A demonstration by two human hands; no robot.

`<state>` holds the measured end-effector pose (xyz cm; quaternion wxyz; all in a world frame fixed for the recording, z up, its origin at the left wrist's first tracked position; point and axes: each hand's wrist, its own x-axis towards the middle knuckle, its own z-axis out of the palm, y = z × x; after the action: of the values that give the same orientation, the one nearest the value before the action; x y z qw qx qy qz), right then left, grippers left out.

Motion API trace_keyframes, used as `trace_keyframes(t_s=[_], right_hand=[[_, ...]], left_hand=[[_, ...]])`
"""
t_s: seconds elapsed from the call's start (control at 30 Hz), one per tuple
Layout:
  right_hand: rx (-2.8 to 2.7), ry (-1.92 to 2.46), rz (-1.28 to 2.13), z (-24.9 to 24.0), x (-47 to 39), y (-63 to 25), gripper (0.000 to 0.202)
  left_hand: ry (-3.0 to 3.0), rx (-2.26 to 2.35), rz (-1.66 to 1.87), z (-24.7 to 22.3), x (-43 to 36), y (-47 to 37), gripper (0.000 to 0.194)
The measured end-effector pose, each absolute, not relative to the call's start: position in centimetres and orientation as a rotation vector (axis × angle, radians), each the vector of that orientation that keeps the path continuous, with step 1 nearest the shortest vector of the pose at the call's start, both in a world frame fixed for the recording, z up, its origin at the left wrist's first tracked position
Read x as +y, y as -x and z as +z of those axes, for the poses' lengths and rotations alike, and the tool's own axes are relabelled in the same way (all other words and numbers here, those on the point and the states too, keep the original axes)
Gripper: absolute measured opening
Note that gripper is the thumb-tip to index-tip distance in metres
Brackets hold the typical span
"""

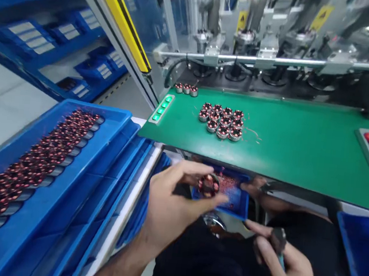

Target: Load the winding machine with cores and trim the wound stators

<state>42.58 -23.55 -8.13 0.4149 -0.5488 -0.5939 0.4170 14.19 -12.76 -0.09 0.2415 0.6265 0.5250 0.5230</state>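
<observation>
Green worktop [303,141], blue bin [239,202] beyond core [208,185]

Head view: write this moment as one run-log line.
left hand: holds stator; right hand: holds tool; green bench: grouped stators; left tray: more stators

Copper-wound core [209,185]: round, dark, reddish coils ringing its centre; wound face toward the camera; pinched by its edges between thumb and fingers of left hand [178,194]. Hand tool [278,241]: dark head uppermost, teal handle, gripped in right hand [292,268]; blurred.
</observation>
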Motion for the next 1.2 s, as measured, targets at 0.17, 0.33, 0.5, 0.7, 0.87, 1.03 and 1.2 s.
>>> trace_keyframes(t_s=[0.17, 0.33, 0.5, 0.7, 0.87, 1.03, 1.2], right_hand=[[-1.285, 1.207, 1.051, -4.1, -21.5, -39.4, 0.021], [-1.109, 1.131, 1.184, -2.0, -20.4, -38.0, 0.020], [-1.087, 1.132, 1.191, -1.4, -19.9, -37.8, 0.021], [-1.268, 1.192, 0.933, -1.6, -19.5, -39.1, 0.014], [-1.560, 1.380, 0.438, -0.4, -18.8, -41.7, 0.015], [-1.731, 1.398, 0.691, 0.2, -20.6, -43.5, 0.013], [-1.851, 1.365, 0.893, -0.9, -22.5, -43.3, 0.024]], left_hand=[[-1.910, 1.209, 1.295, 2.7, -17.2, -17.0, 0.049], [-1.905, 1.134, 1.262, 2.4, -17.3, -17.8, 0.040], [-1.890, 1.087, 1.240, 2.2, -17.5, -18.3, 0.036], [-1.874, 1.064, 1.171, 1.8, -17.9, -18.2, 0.039], [-1.880, 1.128, 1.162, 0.9, -18.4, -17.6, 0.046], [-1.836, 1.242, 1.259, 0.2, -18.6, -17.7, 0.046], [-1.821, 1.245, 1.280, 0.3, -18.5, -18.1, 0.046]])
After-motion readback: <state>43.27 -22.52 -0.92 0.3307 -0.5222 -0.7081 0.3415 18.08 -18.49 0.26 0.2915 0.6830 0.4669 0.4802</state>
